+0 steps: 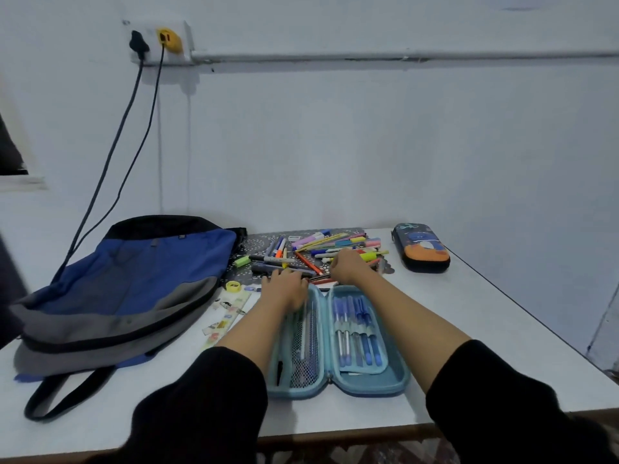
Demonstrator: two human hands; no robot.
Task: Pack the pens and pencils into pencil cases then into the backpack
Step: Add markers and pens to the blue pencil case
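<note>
Opened flat near the front edge of the bench [469, 313]: a light-blue pencil case [365, 380], long axis running straight away from the person, 1 half mesh, the other lined with blue pens [355, 329] lying parallel to it. Beyond, loose pens and pencils [335, 244] pointing every way. Left hand [284, 286] stretched onto the pile's near edge; right hand [348, 266] curled over it, grasp hidden. Blue-grey backpack [134, 279] flat at left.
</note>
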